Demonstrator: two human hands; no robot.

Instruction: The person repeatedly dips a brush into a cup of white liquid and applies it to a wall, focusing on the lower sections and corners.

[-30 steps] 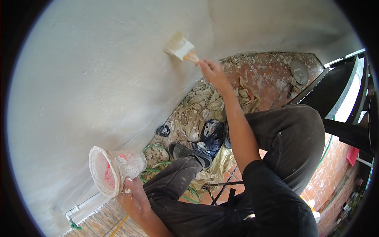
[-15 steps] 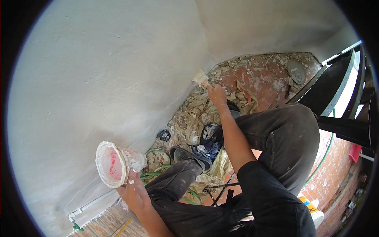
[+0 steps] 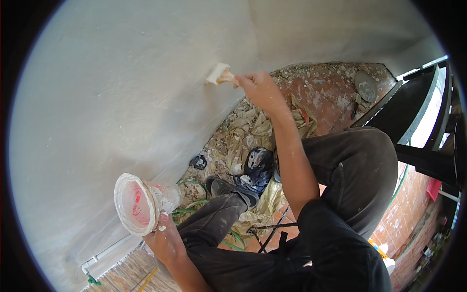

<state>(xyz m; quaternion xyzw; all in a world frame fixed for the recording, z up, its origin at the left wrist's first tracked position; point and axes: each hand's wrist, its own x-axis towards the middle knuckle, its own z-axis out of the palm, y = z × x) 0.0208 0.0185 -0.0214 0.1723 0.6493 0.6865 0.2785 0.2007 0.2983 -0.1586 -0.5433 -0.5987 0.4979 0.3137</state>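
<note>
My right hand (image 3: 260, 90) grips a paintbrush (image 3: 224, 76) by its handle, fingers closed around it. White-coated bristles point left and lie right at the pale wall (image 3: 112, 92), above the wall's bottom edge. Lower left, my left hand (image 3: 165, 238) is wrapped around the side of a paint-smeared plastic tub (image 3: 134, 203). The tub is tilted, its mouth facing left toward the wall. Its inside is coated white with a red patch showing at the bottom. White specks of paint dot my left fingers.
Crumpled, paint-spattered sheeting (image 3: 243, 131) and rubble cover the tiled floor along the wall. A green hose (image 3: 187, 212) curls beside my shoe (image 3: 231, 191). A white pipe (image 3: 109, 250) runs low on the wall. Black metal framework (image 3: 413, 112) stands at right, near a round dish (image 3: 366, 86).
My right hand has moved the paintbrush up and left, from the wall's bottom edge onto the wall's face. My left hand and the tub have barely shifted.
</note>
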